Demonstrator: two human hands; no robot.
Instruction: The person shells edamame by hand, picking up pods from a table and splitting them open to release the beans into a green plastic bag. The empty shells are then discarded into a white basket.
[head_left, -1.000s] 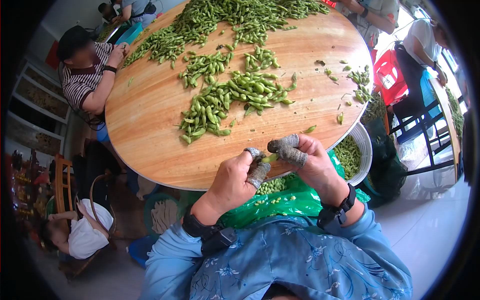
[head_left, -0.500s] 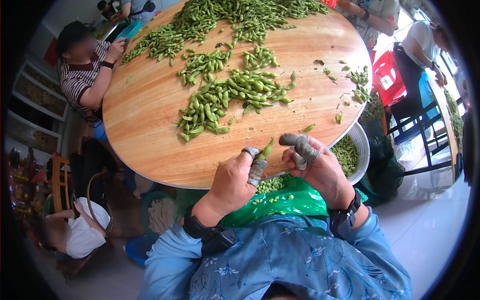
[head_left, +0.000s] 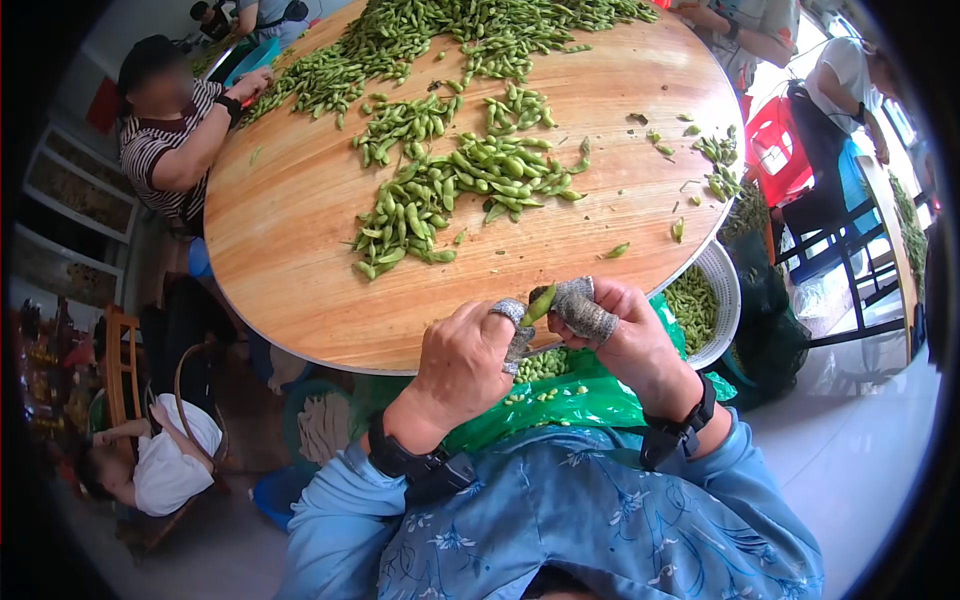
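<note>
A green edamame pod (head_left: 540,305) is pinched in my left hand (head_left: 460,355), its tip pointing up and to the right. My right hand (head_left: 640,345) meets it from the other side, thumb and fingers closed on the pod's right edge. Grey wrappings cover the thumb and fingertips of both hands. Under my hands, by the table's near edge, lie shelled green beans (head_left: 543,367). A green plastic sheet (head_left: 590,393) spreads across my lap with a few loose beans on it. Beyond my hands, a small pile of pods (head_left: 415,215) rests on the wooden table (head_left: 300,270).
A larger pod heap (head_left: 440,45) covers the table's far side. At right below the table edge stands a white perforated basket (head_left: 727,300) holding pods. A person in a striped shirt (head_left: 170,150) sits at left. A red chair (head_left: 778,150) stands at right.
My right hand has moved left and closed in on the pod, which my left hand still holds. The person at left has reached farther toward the heap.
</note>
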